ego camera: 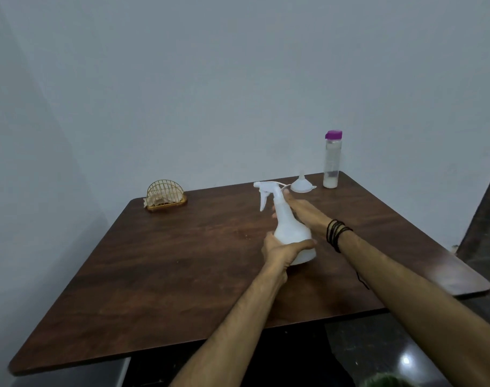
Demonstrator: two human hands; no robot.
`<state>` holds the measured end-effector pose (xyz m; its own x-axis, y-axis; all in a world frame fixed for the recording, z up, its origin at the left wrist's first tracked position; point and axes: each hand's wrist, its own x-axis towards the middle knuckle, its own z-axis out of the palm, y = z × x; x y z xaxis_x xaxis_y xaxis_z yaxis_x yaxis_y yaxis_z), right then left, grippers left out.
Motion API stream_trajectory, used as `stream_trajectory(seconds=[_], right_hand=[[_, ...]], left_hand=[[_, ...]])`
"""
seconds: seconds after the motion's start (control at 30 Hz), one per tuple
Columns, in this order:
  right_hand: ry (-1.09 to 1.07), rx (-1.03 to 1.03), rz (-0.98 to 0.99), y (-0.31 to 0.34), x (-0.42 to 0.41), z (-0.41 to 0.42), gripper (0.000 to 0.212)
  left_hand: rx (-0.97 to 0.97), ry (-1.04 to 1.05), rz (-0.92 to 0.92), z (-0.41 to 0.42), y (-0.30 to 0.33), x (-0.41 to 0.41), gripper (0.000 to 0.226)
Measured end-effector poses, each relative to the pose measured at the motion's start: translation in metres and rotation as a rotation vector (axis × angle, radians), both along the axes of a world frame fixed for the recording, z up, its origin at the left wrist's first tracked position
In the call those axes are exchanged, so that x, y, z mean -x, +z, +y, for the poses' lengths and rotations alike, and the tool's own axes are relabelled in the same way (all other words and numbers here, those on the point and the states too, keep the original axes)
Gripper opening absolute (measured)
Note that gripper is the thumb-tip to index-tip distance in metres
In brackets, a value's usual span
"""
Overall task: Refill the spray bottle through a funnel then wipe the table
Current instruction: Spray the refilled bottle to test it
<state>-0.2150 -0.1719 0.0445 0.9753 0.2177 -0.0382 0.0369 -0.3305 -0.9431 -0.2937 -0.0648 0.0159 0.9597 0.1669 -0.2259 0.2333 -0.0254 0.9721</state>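
near the centre of the dark brown wooden table (182, 261), a white translucent plastic spray bottle (291, 230) stands tilted, trigger head still fitted. the left hand (282, 251) curls round its base; the right hand (305, 213) wraps its neck from the 3 o'clock side. at 1 o'clock from the bottle lies a small white plastic funnel (302, 185), inverted and unused; beyond it, a tall clear bottle with a purple cap (332, 160) remains capped, some pale liquid at its bottom. at 10 o'clock sits a gold wire holder with a beige cloth (165, 195), untouched. judged stage: opening; unscrewing, pouring and wiping all remain. no brand, label or legible writing is visible.
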Motion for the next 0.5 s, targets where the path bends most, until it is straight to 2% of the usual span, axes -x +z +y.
stream_trajectory(seconds=[0.1, 0.23, 0.3, 0.43, 0.5], right_hand=[[-0.030, 0.061, -0.088, -0.014, -0.006, -0.017, 0.085], [-0.066, 0.349, -0.157, -0.060, -0.020, -0.046, 0.051], [-0.049, 0.480, -0.220, -0.070, -0.030, -0.047, 0.043], [0.078, 0.852, -0.260, -0.076, -0.056, -0.035, 0.058], [0.084, 0.952, -0.243, -0.078, -0.071, -0.029, 0.064]], left_hand=[[-0.097, 0.058, -0.058, 0.003, 0.001, -0.023, 0.094], [-0.232, 0.116, -0.139, 0.006, -0.003, -0.056, 0.098], [-0.277, 0.132, -0.187, 0.006, -0.005, -0.075, 0.100], [-0.342, 0.150, -0.252, 0.004, -0.011, -0.115, 0.104], [-0.387, 0.152, -0.267, 0.003, -0.014, -0.136, 0.110]])
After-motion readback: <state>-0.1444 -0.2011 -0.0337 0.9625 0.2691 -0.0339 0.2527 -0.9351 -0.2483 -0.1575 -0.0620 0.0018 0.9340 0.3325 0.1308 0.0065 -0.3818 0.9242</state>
